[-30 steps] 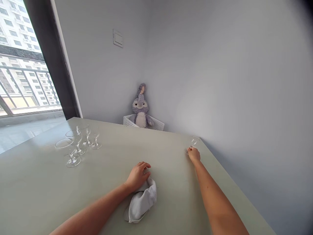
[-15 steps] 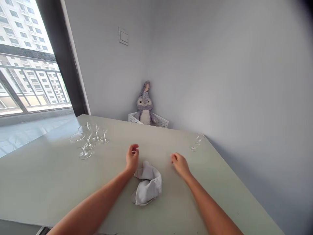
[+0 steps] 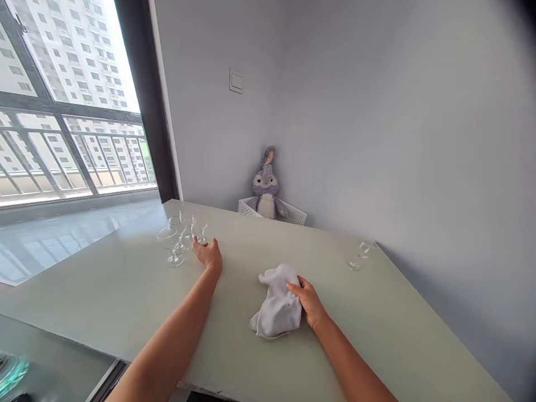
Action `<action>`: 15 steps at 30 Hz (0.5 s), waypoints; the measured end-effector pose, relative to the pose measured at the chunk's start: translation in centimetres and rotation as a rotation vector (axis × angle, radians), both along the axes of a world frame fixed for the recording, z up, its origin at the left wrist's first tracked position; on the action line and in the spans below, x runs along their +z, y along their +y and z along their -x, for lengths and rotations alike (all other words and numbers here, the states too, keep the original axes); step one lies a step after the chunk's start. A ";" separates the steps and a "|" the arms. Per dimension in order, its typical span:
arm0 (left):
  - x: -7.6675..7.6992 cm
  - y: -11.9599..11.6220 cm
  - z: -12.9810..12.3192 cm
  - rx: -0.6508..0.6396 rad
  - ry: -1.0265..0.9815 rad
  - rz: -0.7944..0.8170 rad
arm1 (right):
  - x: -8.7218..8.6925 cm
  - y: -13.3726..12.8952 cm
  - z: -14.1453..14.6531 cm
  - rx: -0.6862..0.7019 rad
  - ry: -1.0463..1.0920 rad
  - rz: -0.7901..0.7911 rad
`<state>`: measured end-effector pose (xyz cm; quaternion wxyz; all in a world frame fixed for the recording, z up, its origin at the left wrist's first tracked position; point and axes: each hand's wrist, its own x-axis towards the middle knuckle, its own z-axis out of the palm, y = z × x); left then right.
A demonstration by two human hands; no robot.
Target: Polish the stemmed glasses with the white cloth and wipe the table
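My right hand [image 3: 309,298] grips the right side of a crumpled white cloth [image 3: 278,307] on the pale table, thumb on top of the fabric. Farther left, my left hand [image 3: 208,254] reaches with its fingers apart and nothing in them. It is beside a group of several clear stemmed glasses [image 3: 175,260]; its fingertips overlap the nearest stems in the view, and I cannot tell whether they touch. One more stemmed glass [image 3: 354,266] stands alone near the table's right edge.
Beyond the table's far edge, a purple plush rabbit [image 3: 266,192] sits in a white perforated basket [image 3: 298,216] in the wall corner. A grey wall [image 3: 419,139] runs along the right. A blurred greenish glass object [image 3: 14,373] is at lower left, on a lower surface.
My left hand has moved left to the glasses and its fingers have spread. My right hand has moved onto the cloth and taken hold of it. The view has turned left.
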<state>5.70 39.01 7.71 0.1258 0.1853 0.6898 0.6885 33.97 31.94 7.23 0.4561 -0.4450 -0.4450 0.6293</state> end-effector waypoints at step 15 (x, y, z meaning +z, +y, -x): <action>-0.2 1.2 1.7 -0.349 0.151 0.134 | 0.1 0.6 -0.4 -0.047 0.269 0.075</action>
